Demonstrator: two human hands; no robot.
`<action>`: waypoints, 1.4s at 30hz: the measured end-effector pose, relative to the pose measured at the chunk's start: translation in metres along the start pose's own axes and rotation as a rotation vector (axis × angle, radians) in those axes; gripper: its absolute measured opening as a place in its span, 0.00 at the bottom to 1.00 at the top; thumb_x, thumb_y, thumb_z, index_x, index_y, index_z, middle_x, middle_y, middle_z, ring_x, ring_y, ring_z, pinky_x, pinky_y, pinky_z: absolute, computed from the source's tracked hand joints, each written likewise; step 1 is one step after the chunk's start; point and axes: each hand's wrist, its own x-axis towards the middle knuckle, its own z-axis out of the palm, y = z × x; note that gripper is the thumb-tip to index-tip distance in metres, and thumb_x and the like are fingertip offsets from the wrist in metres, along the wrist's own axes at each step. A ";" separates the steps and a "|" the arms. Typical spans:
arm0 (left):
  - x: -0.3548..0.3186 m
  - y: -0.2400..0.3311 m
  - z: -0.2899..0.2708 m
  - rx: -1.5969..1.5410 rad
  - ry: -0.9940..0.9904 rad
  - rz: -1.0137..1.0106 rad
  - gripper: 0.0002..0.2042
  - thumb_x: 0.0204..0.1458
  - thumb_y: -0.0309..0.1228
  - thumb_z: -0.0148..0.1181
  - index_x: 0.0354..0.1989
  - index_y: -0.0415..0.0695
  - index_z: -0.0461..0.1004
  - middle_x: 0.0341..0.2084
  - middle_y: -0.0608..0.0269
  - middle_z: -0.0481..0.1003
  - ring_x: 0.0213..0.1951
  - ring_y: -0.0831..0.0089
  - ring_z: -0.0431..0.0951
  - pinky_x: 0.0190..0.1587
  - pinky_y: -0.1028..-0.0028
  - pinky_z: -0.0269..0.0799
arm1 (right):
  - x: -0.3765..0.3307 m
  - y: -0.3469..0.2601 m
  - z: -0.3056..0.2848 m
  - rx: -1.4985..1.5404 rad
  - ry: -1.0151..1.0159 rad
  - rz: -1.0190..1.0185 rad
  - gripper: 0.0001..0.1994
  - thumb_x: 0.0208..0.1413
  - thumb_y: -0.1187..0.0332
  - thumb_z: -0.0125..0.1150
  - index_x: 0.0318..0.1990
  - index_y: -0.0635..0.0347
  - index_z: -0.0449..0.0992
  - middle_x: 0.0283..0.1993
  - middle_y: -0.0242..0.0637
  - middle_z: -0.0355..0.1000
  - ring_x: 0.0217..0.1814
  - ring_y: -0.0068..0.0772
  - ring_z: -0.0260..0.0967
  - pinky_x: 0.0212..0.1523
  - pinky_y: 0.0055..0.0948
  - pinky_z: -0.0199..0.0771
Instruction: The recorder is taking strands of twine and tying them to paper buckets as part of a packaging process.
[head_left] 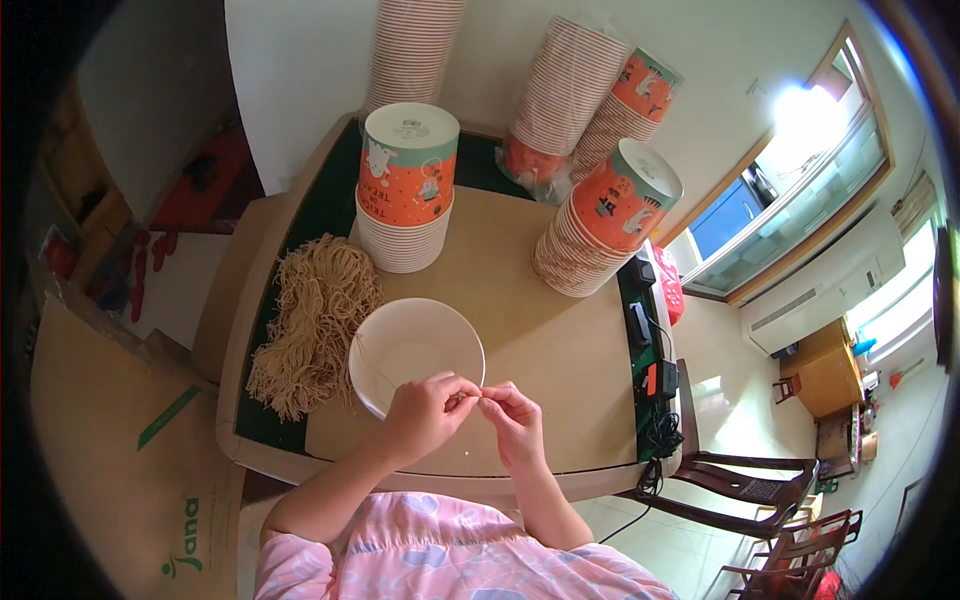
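Observation:
My left hand [428, 412] and my right hand [515, 420] meet fingertip to fingertip over the near rim of a white paper bowl [415, 345] on the brown table. Both pinch something very small and thin between them, too small to name. The bowl looks empty apart from a thin strand near its left edge. A heap of dry tan noodles [312, 322] lies just left of the bowl.
Stacks of orange-and-white paper cups [405, 190] [605, 225] stand behind the bowl, with taller stacks [570, 90] against the wall. A cardboard box [110, 440] sits at left. Black chargers and cables [655, 380] line the table's right edge; wooden chairs [760, 500] stand lower right.

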 end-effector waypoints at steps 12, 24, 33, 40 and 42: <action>0.001 -0.002 0.002 0.073 0.055 0.050 0.04 0.45 0.24 0.63 0.28 0.43 0.74 0.22 0.63 0.74 0.22 0.69 0.76 0.25 0.70 0.71 | 0.002 -0.006 0.004 -0.323 0.049 -0.126 0.04 0.58 0.77 0.58 0.38 0.67 0.76 0.37 0.28 0.67 0.38 0.15 0.64 0.37 0.15 0.63; -0.004 -0.001 0.003 0.119 0.074 0.071 0.05 0.45 0.25 0.64 0.28 0.45 0.73 0.25 0.64 0.72 0.23 0.66 0.76 0.26 0.69 0.73 | 0.005 -0.012 0.001 -0.050 0.025 0.085 0.04 0.56 0.78 0.58 0.37 0.67 0.77 0.34 0.29 0.71 0.34 0.16 0.64 0.36 0.16 0.63; -0.010 0.004 0.019 0.284 0.219 0.125 0.05 0.44 0.26 0.64 0.26 0.45 0.72 0.24 0.63 0.69 0.25 0.64 0.75 0.25 0.67 0.72 | 0.003 -0.006 0.003 -0.066 0.062 0.036 0.03 0.56 0.79 0.59 0.37 0.67 0.77 0.34 0.29 0.70 0.35 0.17 0.64 0.38 0.17 0.65; -0.012 0.005 0.029 0.372 0.274 0.103 0.07 0.43 0.26 0.63 0.23 0.44 0.68 0.23 0.63 0.69 0.24 0.64 0.75 0.24 0.65 0.71 | -0.001 -0.003 0.007 -0.156 0.108 -0.043 0.03 0.55 0.80 0.59 0.36 0.68 0.77 0.33 0.28 0.69 0.34 0.17 0.65 0.38 0.17 0.66; -0.010 0.003 0.027 0.308 0.259 0.062 0.07 0.43 0.25 0.63 0.23 0.44 0.69 0.23 0.63 0.69 0.24 0.64 0.75 0.24 0.66 0.71 | -0.001 -0.002 0.006 -0.204 0.105 -0.077 0.03 0.55 0.81 0.59 0.35 0.68 0.77 0.33 0.28 0.69 0.35 0.16 0.65 0.38 0.17 0.65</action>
